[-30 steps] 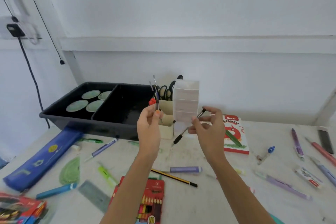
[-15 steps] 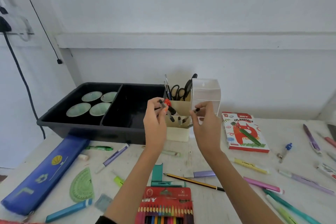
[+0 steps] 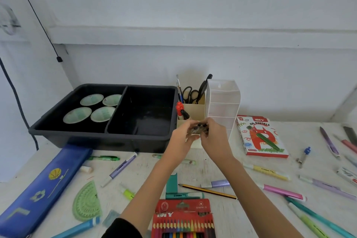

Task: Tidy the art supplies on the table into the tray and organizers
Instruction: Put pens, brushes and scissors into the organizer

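Observation:
Both hands meet in front of the beige pen organizer (image 3: 195, 110), at its low front compartment. My left hand (image 3: 182, 138) and my right hand (image 3: 215, 138) together hold a small bundle of black-capped pens (image 3: 201, 128) between their fingertips. The bundle's lower ends are hidden by my fingers. The organizer holds scissors (image 3: 190, 93), brushes and red-capped markers (image 3: 179, 106). A white drawer organizer (image 3: 222, 106) stands right of it and a black two-part tray (image 3: 96, 135) left of it.
Green paint dishes (image 3: 90, 110) lie in the tray's left half. On the table lie an oil pastels box (image 3: 260, 137), a coloured pencil box (image 3: 183, 218), a blue pencil case (image 3: 38, 185), a green protractor (image 3: 86, 203), a pencil (image 3: 208, 191) and several pens.
My hands have dropped and come together at the organizer's front compartment, bringing the black-capped pens down with them. The view has tilted down towards the table.

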The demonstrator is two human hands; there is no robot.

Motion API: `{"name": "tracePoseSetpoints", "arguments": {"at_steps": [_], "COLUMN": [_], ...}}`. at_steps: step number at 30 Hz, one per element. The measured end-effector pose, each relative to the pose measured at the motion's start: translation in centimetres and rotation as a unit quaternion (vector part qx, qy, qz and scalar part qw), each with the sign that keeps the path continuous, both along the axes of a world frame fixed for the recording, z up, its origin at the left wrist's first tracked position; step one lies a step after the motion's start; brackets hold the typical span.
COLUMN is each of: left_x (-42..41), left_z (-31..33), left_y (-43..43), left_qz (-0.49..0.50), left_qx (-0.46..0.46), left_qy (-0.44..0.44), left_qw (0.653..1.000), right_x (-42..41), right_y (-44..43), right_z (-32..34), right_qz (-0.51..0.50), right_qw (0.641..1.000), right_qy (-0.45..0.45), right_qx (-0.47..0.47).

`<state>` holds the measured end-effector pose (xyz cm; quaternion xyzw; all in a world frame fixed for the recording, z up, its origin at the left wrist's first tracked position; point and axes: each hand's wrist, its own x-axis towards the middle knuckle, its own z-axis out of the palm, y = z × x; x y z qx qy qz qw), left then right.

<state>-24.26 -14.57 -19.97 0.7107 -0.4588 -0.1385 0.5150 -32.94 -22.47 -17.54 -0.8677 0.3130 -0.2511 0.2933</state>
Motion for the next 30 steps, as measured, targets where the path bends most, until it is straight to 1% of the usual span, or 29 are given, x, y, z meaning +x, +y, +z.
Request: {"name": "tracePoseSetpoints", "arguments": {"at_steps": [2, 5, 8, 11, 13, 15, 17, 18, 20, 22, 25, 27, 30], "left_x": [0.2, 0.3, 0.3, 0.1, -0.3, -0.8, -1.6, -2.2, -3.3, -4.3, -5.8, -7.0, -8.4], "left_z": [0.0, 0.3, 0.3, 0.3, 0.3, 0.4, 0.3, 0.2, -0.2, -1.0, -2.5, -3.2, -3.7], "left_y": [0.0, -0.2, -0.1, 0.3, 0.9, 1.8, 3.0, 3.6, 4.7, 5.6, 6.3, 6.5, 6.5], "left_qz": [0.026, 0.055, 0.066, 0.047, 0.057, 0.088, 0.138, 0.165, 0.205, 0.217, 0.215, 0.203, 0.188], "left_qx": [-0.006, -0.018, -0.008, 0.034, 0.042, 0.011, -0.030, -0.050, -0.076, -0.076, -0.062, -0.056, -0.043], "left_qy": [-0.005, 0.003, 0.004, -0.032, -0.059, -0.065, -0.065, -0.072, -0.085, -0.083, -0.046, -0.027, -0.008], "left_qw": [1.000, 0.998, 0.998, 0.998, 0.996, 0.994, 0.988, 0.982, 0.972, 0.970, 0.974, 0.977, 0.981], "right_x": [0.3, 0.5, 0.5, 0.2, -0.4, -1.2, -1.9, -2.3, -2.9, -3.7, -5.2, -6.6, -8.8], "right_y": [0.2, 0.5, 0.6, 0.6, 0.9, 1.4, 2.2, 2.5, 2.7, 2.7, 2.6, 2.5, 1.9], "right_z": [0.2, 0.7, 0.7, -0.1, -0.5, -0.8, -1.1, -1.4, -2.4, -3.6, -4.9, -5.5, -5.9], "right_qz": [0.006, -0.001, 0.005, 0.011, -0.004, -0.038, -0.065, -0.065, -0.041, -0.015, 0.001, 0.012, 0.009], "right_qw": [1.000, 1.000, 0.999, 1.000, 0.999, 0.996, 0.990, 0.989, 0.990, 0.994, 0.999, 0.997, 0.973], "right_qy": [0.011, -0.003, -0.014, -0.020, -0.017, -0.042, -0.085, -0.102, -0.107, -0.085, -0.024, 0.059, 0.202], "right_qx": [-0.007, -0.025, -0.032, -0.015, -0.033, -0.068, -0.089, -0.089, -0.084, -0.061, -0.040, -0.053, -0.112]}}
